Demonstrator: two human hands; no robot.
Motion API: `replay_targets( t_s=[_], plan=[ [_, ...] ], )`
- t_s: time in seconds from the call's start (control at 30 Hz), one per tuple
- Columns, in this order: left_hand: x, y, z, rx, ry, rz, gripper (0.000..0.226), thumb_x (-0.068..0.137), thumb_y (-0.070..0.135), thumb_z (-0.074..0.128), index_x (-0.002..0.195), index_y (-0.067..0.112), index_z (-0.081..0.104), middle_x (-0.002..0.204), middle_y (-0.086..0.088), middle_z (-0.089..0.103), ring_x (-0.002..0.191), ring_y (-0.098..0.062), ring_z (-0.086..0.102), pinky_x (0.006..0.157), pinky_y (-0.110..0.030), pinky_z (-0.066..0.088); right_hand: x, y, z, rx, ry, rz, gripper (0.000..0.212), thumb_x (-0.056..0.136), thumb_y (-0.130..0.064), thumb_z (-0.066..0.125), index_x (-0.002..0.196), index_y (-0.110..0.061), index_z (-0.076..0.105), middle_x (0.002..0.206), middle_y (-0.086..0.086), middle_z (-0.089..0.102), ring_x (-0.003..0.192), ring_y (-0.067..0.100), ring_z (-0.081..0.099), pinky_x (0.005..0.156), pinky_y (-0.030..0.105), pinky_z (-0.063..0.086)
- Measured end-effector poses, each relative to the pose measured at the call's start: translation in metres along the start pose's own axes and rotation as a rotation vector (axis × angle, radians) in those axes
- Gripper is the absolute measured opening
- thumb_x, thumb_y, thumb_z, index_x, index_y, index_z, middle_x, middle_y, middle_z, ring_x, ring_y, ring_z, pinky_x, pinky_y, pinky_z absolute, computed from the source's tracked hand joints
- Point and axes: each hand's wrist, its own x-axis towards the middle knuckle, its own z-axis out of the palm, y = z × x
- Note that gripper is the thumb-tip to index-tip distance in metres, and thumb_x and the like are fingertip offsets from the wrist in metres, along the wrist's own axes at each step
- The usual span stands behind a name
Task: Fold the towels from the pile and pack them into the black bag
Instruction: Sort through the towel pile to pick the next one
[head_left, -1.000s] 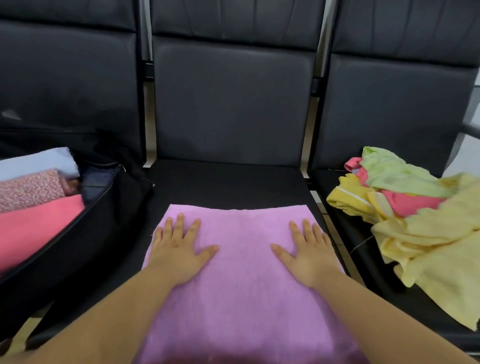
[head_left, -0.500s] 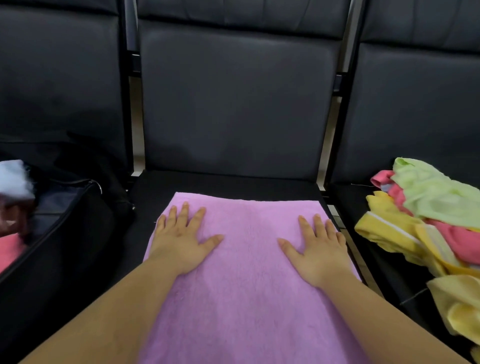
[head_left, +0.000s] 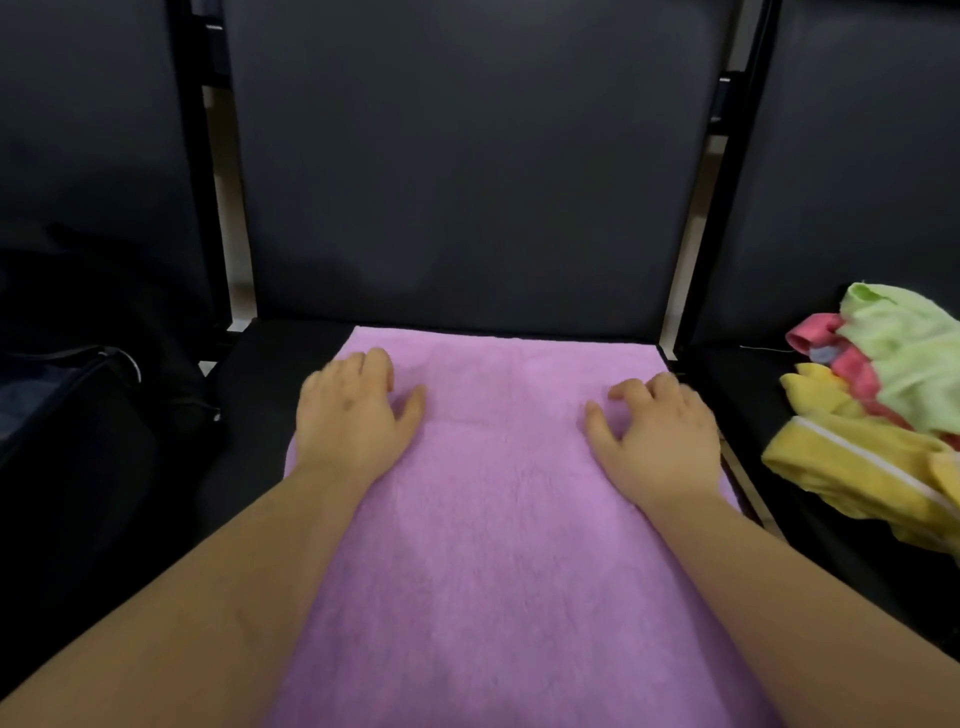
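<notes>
At the left edge of the frame lies the black bag (head_left: 62, 410), only partly in view, so I cannot tell what it holds. In the middle, a pink towel (head_left: 498, 519) is spread flat on the seat (head_left: 270, 353) and reaches from near the backrest down to the bottom of the frame. The left hand (head_left: 353, 415) rests on the towel near its upper left corner, with fingers bent at the tips and pressing into the cloth; it does not pinch anything that I can see. The right hand (head_left: 654, 436) rests near the upper right edge in the same way, fingers half curled on the surface. At the right edge waits the pile (head_left: 883, 405) of yellow, red and green towels. The step seems to be the first fold. To do it well, both hands should take the far corners together, bring them evenly toward the near edge, and match the sides before pressing flat.
</notes>
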Motion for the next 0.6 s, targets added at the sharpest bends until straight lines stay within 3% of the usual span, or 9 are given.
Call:
replay_targets(
  t_s=[0.07, 0.2, 0.3, 0.37, 0.5, 0.6],
  plan=[
    [0.0, 0.001, -0.002, 0.02, -0.15, -0.05, 0.034, 0.095, 0.046, 0.043, 0.081, 0.015, 0.048, 0.078, 0.0, 0.052, 0.078, -0.025, 0.053, 0.069, -0.031, 0.032, 0.001, 0.0, -0.004, 0.023, -0.162, 0.021, 0.048, 0.092, -0.052, 0.042, 0.124, -0.019, 0.055, 0.111, 0.007, 0.057, 0.101, 0.027, 0.054, 0.082, 0.034, 0.041],
    [-0.004, -0.004, -0.012, -0.007, -0.335, -0.021, 0.034, 0.097, 0.05, 0.036, 0.092, 0.018, 0.048, 0.097, 0.0, 0.058, 0.095, -0.023, 0.054, 0.082, -0.033, 0.036, -0.004, 0.005, -0.019, 0.014, -0.359, -0.012, 0.06, 0.094, -0.057, 0.038, 0.144, -0.024, 0.036, 0.134, 0.004, 0.045, 0.126, 0.023, 0.04, 0.104, 0.034, 0.032],
    [-0.013, 0.001, -0.038, 0.056, -0.53, -0.01, 0.045, 0.097, 0.053, 0.033, 0.119, 0.019, 0.052, 0.124, -0.002, 0.053, 0.117, -0.022, 0.049, 0.099, -0.033, 0.034, -0.018, 0.005, -0.043, 0.049, -0.489, -0.021, 0.067, 0.093, -0.058, 0.038, 0.151, -0.027, 0.023, 0.147, 0.002, 0.034, 0.138, 0.022, 0.028, 0.113, 0.033, 0.023],
    [-0.026, 0.005, -0.059, 0.149, -0.641, 0.037, 0.05, 0.098, 0.053, 0.03, 0.135, 0.024, 0.045, 0.137, -0.002, 0.044, 0.128, -0.022, 0.043, 0.107, -0.033, 0.031, -0.034, 0.006, -0.064, 0.083, -0.564, -0.045, 0.074, 0.093, -0.059, 0.041, 0.153, -0.028, 0.013, 0.155, 0.001, 0.025, 0.142, 0.022, 0.023, 0.115, 0.033, 0.02],
    [-0.065, 0.004, -0.099, 0.192, -0.651, 0.039, 0.046, 0.098, 0.045, 0.036, 0.139, 0.025, 0.042, 0.143, 0.0, 0.039, 0.131, -0.021, 0.039, 0.108, -0.033, 0.031, -0.073, 0.015, -0.092, 0.013, -0.599, -0.098, 0.08, 0.091, -0.06, 0.044, 0.153, -0.029, 0.006, 0.159, 0.001, 0.014, 0.146, 0.02, 0.017, 0.117, 0.035, 0.019],
    [-0.098, 0.001, -0.128, 0.182, -0.668, -0.13, 0.044, 0.098, 0.036, 0.042, 0.138, 0.019, 0.041, 0.14, -0.007, 0.038, 0.127, -0.027, 0.041, 0.104, -0.035, 0.036, -0.102, 0.028, -0.107, 0.004, -0.582, -0.03, 0.08, 0.089, -0.057, 0.051, 0.153, -0.026, 0.012, 0.159, 0.004, 0.015, 0.146, 0.022, 0.018, 0.116, 0.036, 0.022]
  ],
)
